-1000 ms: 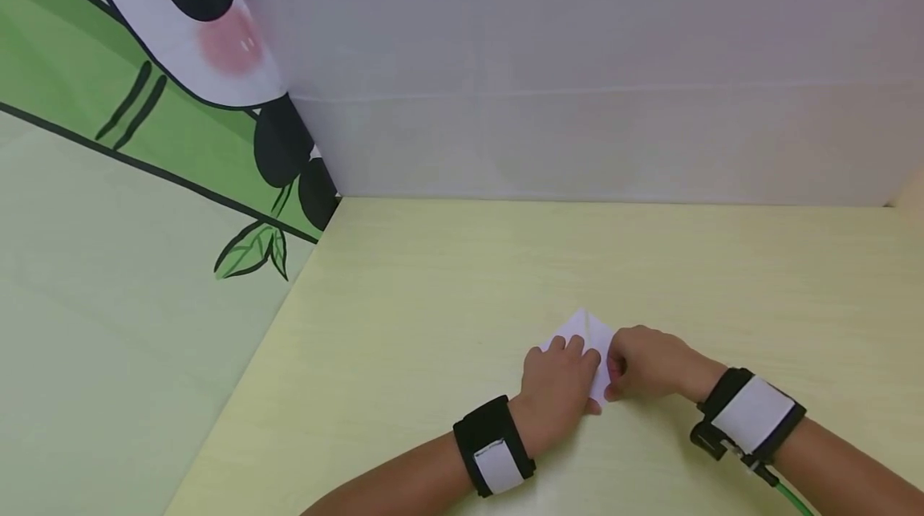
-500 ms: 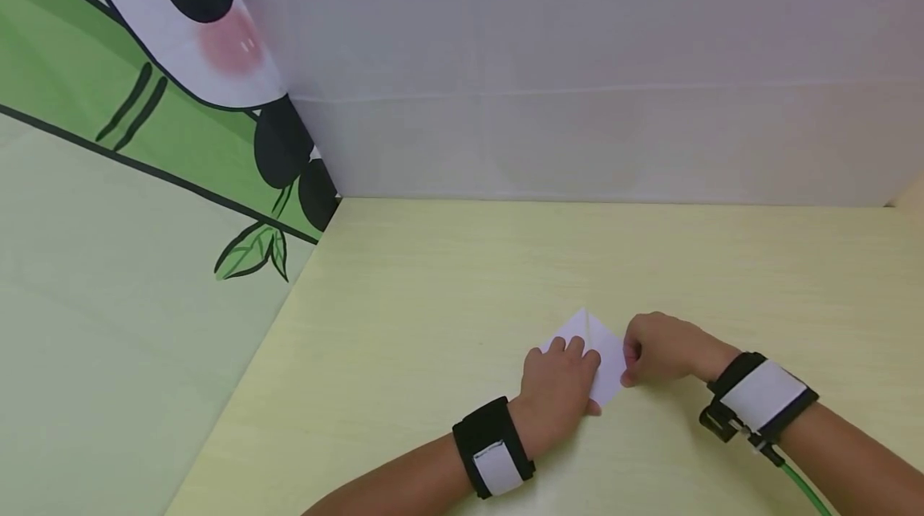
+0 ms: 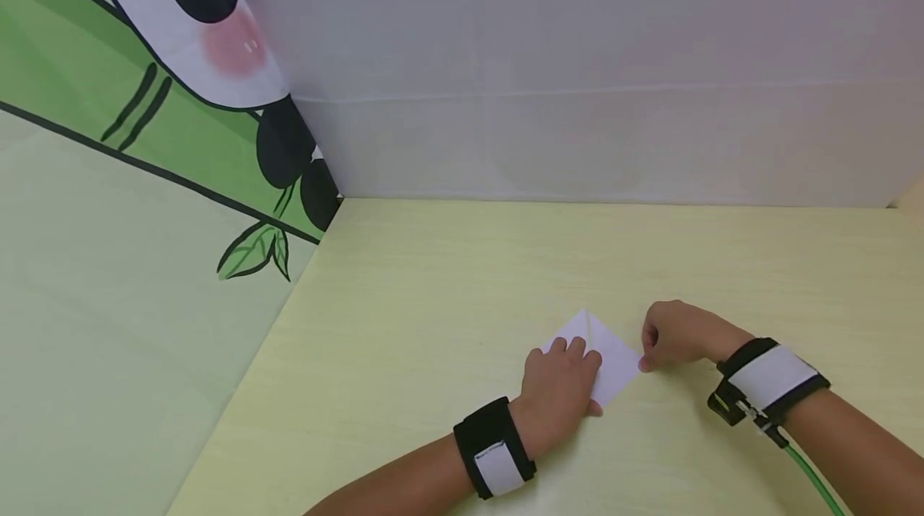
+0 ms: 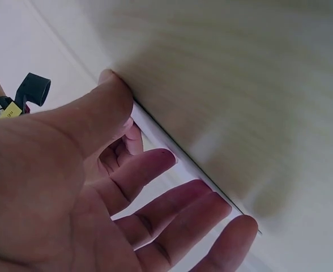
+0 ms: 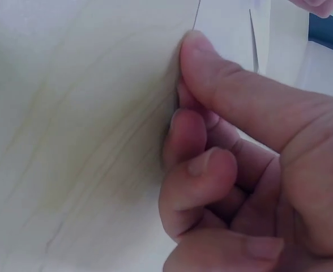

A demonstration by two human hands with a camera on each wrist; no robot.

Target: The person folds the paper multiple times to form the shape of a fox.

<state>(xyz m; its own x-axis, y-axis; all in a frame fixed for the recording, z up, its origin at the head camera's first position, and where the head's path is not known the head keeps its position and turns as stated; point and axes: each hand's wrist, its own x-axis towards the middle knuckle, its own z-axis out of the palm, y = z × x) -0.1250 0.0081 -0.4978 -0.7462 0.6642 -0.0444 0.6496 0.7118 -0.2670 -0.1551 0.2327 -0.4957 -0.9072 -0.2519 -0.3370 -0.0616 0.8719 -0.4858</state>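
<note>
A folded sheet of white paper (image 3: 617,363) lies on the table, pointed at its far end, with a seam running down from that point. My left hand (image 3: 559,388) rests on its left part, fingers spread, and hides much of it. In the left wrist view the paper (image 4: 155,130) is seen edge-on under the fingertips. At the paper's right corner, my right hand (image 3: 682,335) pinches the tip between thumb and curled index finger. The right wrist view has the thumb (image 5: 203,59) on the edge of the paper (image 5: 226,28), other fingers curled.
The pale wood-grain table (image 3: 447,283) runs back to a whitish cloth backdrop (image 3: 577,83). On the left hangs a printed cloth (image 3: 108,259) with a cartoon figure and green leaves. Each wrist wears a black strap; a green cable (image 3: 812,476) trails from the right one.
My right hand has moved right and away from me, drawing the paper's right corner outward, so more of the right side shows. My left hand has stayed in place.
</note>
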